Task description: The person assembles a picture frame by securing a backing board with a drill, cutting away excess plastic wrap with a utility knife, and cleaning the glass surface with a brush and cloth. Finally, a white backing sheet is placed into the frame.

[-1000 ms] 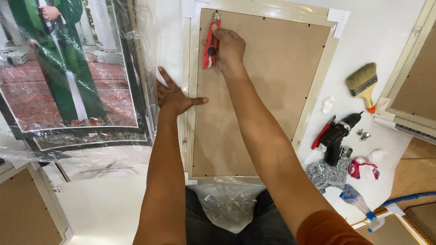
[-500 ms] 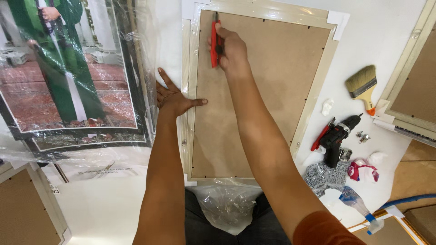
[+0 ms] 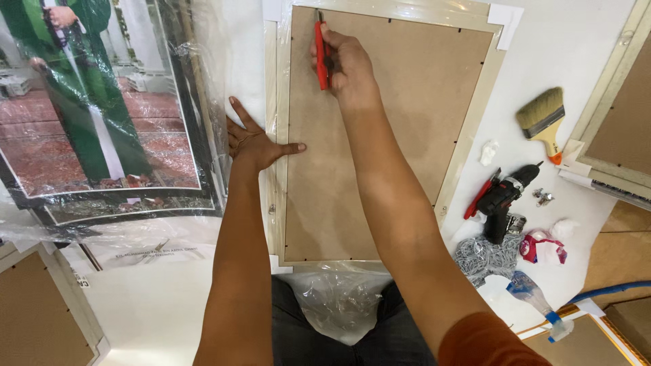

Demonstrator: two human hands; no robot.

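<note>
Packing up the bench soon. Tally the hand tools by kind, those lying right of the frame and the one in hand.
Red knife, in right hand: 1
Paintbrush: 1
Drill: 1
Spray bottle: 1
Total: 4

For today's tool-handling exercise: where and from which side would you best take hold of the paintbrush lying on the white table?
Probably grip the paintbrush by its wooden handle, coming from the lower right: the handle end points that way, toward the table's open patch, while the bristles fan up-left.
</note>
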